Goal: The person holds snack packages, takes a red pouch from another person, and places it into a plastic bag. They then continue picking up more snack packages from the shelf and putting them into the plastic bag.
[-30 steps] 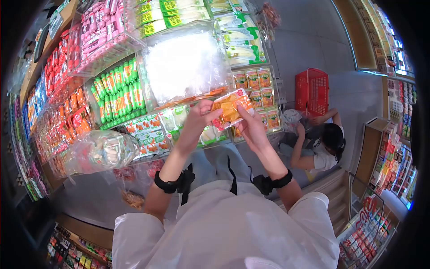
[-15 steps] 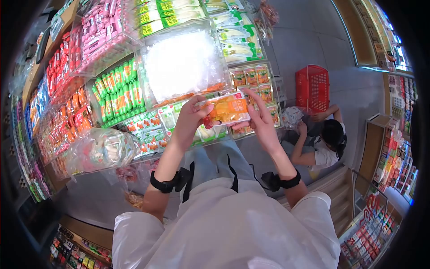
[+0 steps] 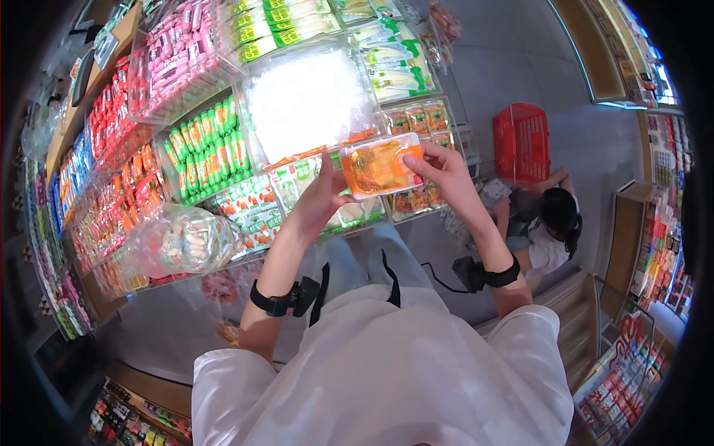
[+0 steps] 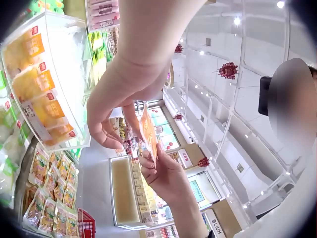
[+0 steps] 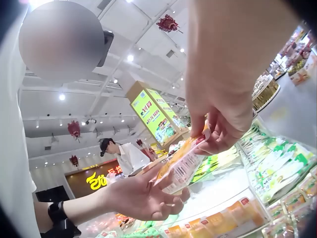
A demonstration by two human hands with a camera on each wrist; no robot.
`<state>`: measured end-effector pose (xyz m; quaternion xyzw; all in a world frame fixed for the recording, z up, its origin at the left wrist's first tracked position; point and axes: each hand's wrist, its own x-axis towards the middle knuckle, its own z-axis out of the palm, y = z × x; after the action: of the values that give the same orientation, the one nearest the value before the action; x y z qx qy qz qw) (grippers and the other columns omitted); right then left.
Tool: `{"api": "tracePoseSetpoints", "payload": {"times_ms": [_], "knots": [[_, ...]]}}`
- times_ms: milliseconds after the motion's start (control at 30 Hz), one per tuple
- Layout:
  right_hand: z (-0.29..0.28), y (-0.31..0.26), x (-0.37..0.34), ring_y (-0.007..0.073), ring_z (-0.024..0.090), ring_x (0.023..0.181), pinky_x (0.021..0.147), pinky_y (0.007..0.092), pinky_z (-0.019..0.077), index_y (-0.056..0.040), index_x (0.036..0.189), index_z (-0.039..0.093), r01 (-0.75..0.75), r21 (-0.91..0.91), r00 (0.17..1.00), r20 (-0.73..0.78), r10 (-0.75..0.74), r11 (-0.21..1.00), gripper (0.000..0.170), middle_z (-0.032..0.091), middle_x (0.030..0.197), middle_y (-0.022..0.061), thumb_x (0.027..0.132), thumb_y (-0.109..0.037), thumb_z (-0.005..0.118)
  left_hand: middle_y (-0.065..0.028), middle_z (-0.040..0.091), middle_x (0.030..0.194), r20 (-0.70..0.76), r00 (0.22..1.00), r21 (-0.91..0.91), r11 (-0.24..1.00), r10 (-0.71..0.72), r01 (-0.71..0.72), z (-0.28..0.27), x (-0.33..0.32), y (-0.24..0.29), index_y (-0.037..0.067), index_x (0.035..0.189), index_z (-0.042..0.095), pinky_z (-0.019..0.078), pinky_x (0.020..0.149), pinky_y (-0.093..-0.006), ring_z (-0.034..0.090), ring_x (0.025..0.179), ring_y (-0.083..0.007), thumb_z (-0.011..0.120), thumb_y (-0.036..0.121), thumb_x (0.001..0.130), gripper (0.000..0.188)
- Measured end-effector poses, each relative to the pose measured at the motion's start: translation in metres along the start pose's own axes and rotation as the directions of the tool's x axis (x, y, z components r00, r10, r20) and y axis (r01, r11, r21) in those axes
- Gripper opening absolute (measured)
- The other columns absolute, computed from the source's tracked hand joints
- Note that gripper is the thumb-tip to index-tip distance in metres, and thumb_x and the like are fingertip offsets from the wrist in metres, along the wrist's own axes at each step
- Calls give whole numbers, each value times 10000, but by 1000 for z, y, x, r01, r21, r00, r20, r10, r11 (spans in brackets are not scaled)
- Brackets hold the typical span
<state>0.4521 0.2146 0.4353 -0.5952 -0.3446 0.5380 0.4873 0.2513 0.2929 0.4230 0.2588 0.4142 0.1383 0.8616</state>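
My right hand (image 3: pixel 446 177) pinches the right end of a flat orange-and-white snack pack (image 3: pixel 381 167) between thumb and fingers. Yellow-orange pieces show through its clear window, and a barcode on its back is seen in the right wrist view. My left hand (image 3: pixel 318 201) is at the pack's left end, fingers extended and loosely spread beside and under it; in the right wrist view its palm (image 5: pixel 143 198) faces up. The pack is held up over the front of a display of bagged snacks. Similar orange packs (image 4: pixel 42 79) stand in a clear bin in the left wrist view.
Clear-walled bins hold green-wrapped snacks (image 3: pixel 208 152), pink-wrapped snacks (image 3: pixel 175 48) and smaller orange packs (image 3: pixel 416 119). A knotted plastic bag (image 3: pixel 190 241) lies at the front left edge. On the right, a person (image 3: pixel 554 223) is down low near a red basket (image 3: pixel 520 141) on the floor.
The pack has turned from tilted to nearly level and come up slightly. Both hands gripped it earlier; now my left fingers have loosened and straightened while my right hand keeps its pinch.
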Motion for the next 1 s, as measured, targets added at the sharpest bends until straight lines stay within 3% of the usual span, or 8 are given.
{"api": "tracePoseSetpoints", "payload": {"times_ms": [233, 433, 533, 600, 767, 867, 967, 1000], "knots": [[-1, 6, -27, 4, 372, 562, 484, 195, 304, -17, 774, 550, -103, 85, 994, -37, 107, 991, 206, 426, 599, -72, 828, -206, 612, -44, 612, 927, 4, 990, 479, 869, 141, -126, 16, -2, -8, -25, 1070, 555, 465, 759, -234, 585, 824, -107, 598, 128, 830, 288], [-19, 65, -63, 38, 433, 573, 508, 217, 360, -9, 974, 593, -35, 92, 990, -134, 47, 995, 289, 508, 641, -31, 782, -221, 640, -72, 623, 821, 31, 991, 522, 847, -132, 96, 10, -18, -48, -28, 973, 569, 481, 635, -245, 600, 701, -136, 557, 139, 858, 203], [-39, 81, -88, 40, 459, 588, 540, 214, 395, -2, 935, 597, -75, 71, 952, -293, 93, 995, 259, 523, 624, 4, 782, -208, 631, -63, 609, 733, 137, 933, 767, 632, -334, 114, -33, -54, -94, 2, 899, 557, 471, 596, -252, 594, 639, -152, 521, 142, 866, 148], [-51, 92, -106, 48, 481, 582, 538, 223, 404, 2, 924, 595, -107, 61, 924, -363, 122, 992, 267, 530, 609, 28, 778, -218, 632, -60, 602, 741, 182, 871, 951, 306, -456, -39, -44, -87, -105, 8, 894, 553, 458, 601, -263, 578, 645, -144, 558, 109, 809, 132], [-73, 103, -143, 98, 556, 568, 539, 262, 429, 4, 921, 584, -259, -102, 903, -378, 203, 961, 290, 554, 599, 83, 769, -238, 633, -65, 591, 826, 95, 850, 970, 240, -518, 38, -34, -118, -85, 1, 972, 545, 441, 655, -258, 547, 733, -137, 611, 99, 739, 261], [-86, 116, -156, 123, 583, 589, 562, 274, 451, -6, 932, 576, -201, -544, 960, -275, 53, 814, 274, 553, 595, 97, 787, -237, 603, -64, 580, 894, 58, 805, 952, 275, -590, 134, -37, -121, -80, 7, 1025, 536, 436, 679, -257, 534, 782, -133, 618, 105, 741, 312], [-104, 136, -172, 136, 598, 693, 584, 303, 458, -13, 922, 588, -224, -532, 974, -111, 196, 816, 291, 601, 703, 44, 832, -288, 556, -62, 566, 948, 49, 773, 924, 322, -633, 205, -54, -122, -88, 4, 1044, 532, 435, 694, -263, 526, 807, -134, 619, 106, 744, 328], [-111, 148, -181, 158, 601, 739, 612, 309, 468, -9, 931, 582, -346, -321, 938, -113, 327, 882, 296, 607, 761, 60, 838, -289, 551, -62, 562, 959, 50, 776, 925, 323, -629, 202, -52, -120, -88, 2, 1048, 530, 434, 699, -265, 525, 809, -137, 621, 107, 744, 334]]}}
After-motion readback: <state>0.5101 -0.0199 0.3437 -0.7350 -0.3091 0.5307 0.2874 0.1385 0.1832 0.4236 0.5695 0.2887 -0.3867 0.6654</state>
